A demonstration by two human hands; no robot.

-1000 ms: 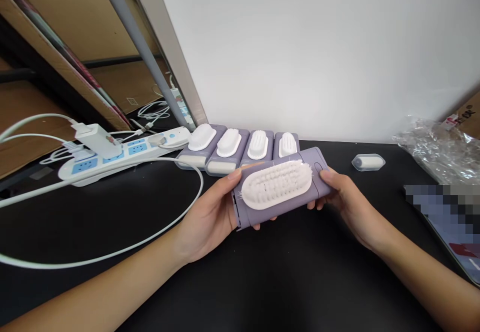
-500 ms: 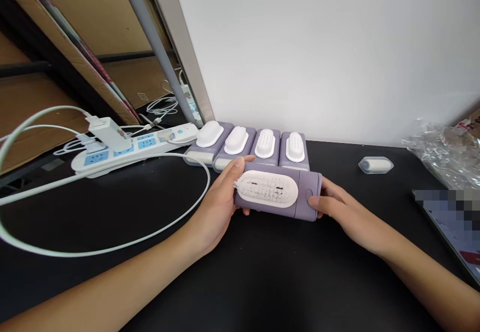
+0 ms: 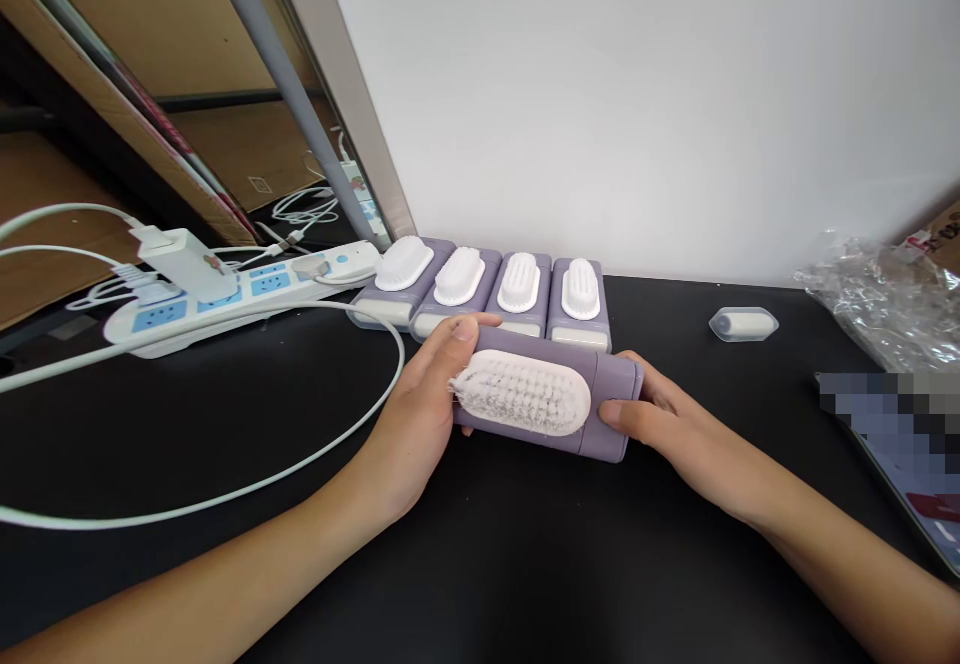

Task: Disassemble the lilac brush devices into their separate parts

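Observation:
Between both hands, above the black table, is a purple box-shaped brush [image 3: 525, 394] with white bristles turned up towards me. My left hand [image 3: 439, 374] grips its left end, thumb along the top edge and the other fingers mostly hidden behind. At the right end my right hand [image 3: 649, 414] holds on, its thumb pressed on the small oval button area. Just behind stands a row of several similar purple brushes [image 3: 517, 284] with white bristle pads facing up.
At the left lies a white power strip [image 3: 247, 289] with plugs and a looping white cable [image 3: 397, 344]. A small clear-wrapped white piece [image 3: 744, 324] rests at the right. Clear plastic wrap [image 3: 885, 294] and a dark-edged tablet-like device [image 3: 885, 464] lie at the right edge. A white wall [image 3: 637, 104] rises behind.
The held brush has tilted so its bristles face me more fully, and it has come slightly lower. Both hands keep their grip. The whole view has shifted a little.

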